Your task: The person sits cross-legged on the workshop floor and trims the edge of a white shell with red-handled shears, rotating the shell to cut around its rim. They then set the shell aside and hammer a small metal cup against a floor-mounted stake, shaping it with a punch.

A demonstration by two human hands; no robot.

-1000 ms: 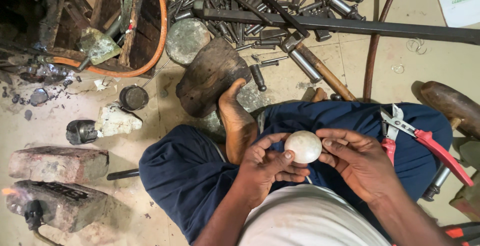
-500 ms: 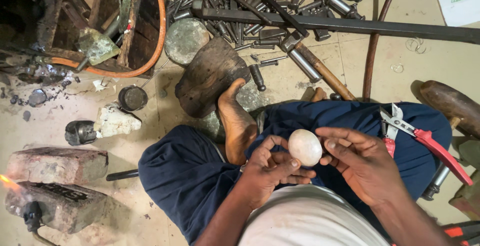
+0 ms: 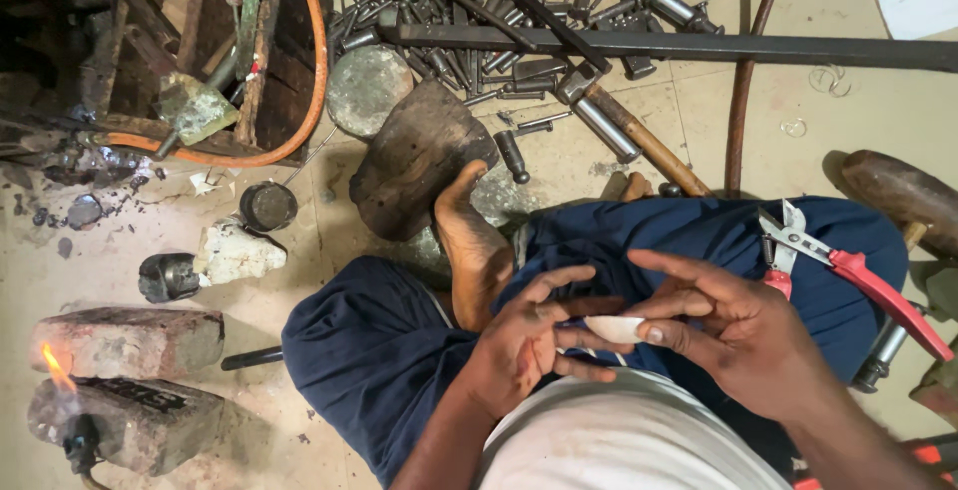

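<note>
I sit cross-legged on the floor in dark blue trousers [image 3: 369, 350]. Both hands meet over my lap around a small pale, rounded disc [image 3: 614, 328], now seen nearly edge-on. My left hand [image 3: 529, 345] has its fingers spread and touches the disc from the left. My right hand [image 3: 733, 335] pinches it between thumb and fingers from the right. Most of the disc is hidden by my fingers.
Red-handled snips [image 3: 848, 265] lie on my right thigh. A dark wooden block [image 3: 414, 156] sits by my bare foot [image 3: 474, 250]. Several steel punches [image 3: 499, 11], a hammer [image 3: 619, 121] and a long bar [image 3: 699, 46] lie ahead. A torch flame [image 3: 58, 368] burns by bricks [image 3: 130, 340] at left.
The disc has turned from face-up to nearly edge-on and dropped lower toward my lap. My fingers have closed over it. The torch flame at lower left has grown.
</note>
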